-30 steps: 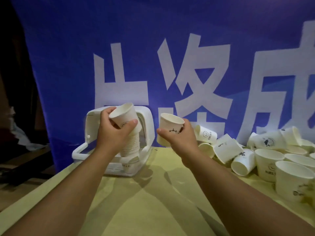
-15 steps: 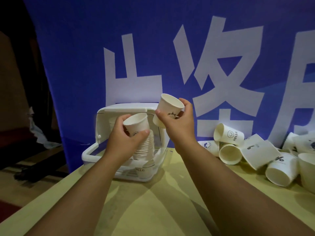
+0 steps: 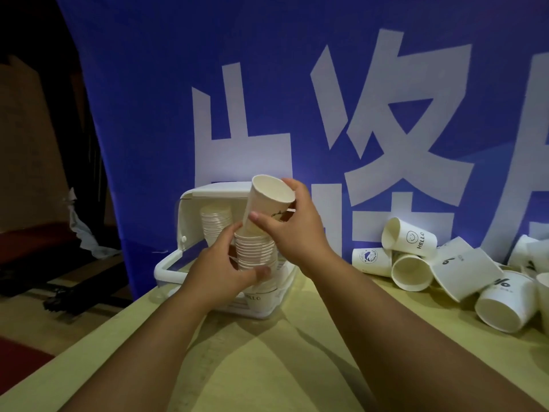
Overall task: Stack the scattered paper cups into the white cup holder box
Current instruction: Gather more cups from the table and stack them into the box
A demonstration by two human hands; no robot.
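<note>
**Cup held tilted at the top of the stack in the box**

A cup [image 3: 266,200] is held in the right hand [image 3: 297,227], pinched between the thumb and curled fingers around its lower half. It is tilted, with its mouth up and leaning to the right, and its base is seen at the top of the stack [image 3: 255,249]; whether it has entered the top cup cannot be told. The stack is gripped by the left hand [image 3: 221,270], whose fingers and thumb are wrapped round its lower rims from the near side. The stack is stood upright in the box [image 3: 184,215], which is placed at the far left corner of the table [image 3: 267,367] with its lid raised behind. A second stack [image 3: 215,223] is seen further back inside the box (paler, and partly hidden by the left fingers). Loose cups [image 3: 411,237] are piled along the far edge of the table towards the right corner, most of them lying on their sides, well apart from the box; one is printed with a smiley and HELLO. A blue banner [image 3: 148,99] with large white characters is hung behind the table
</note>
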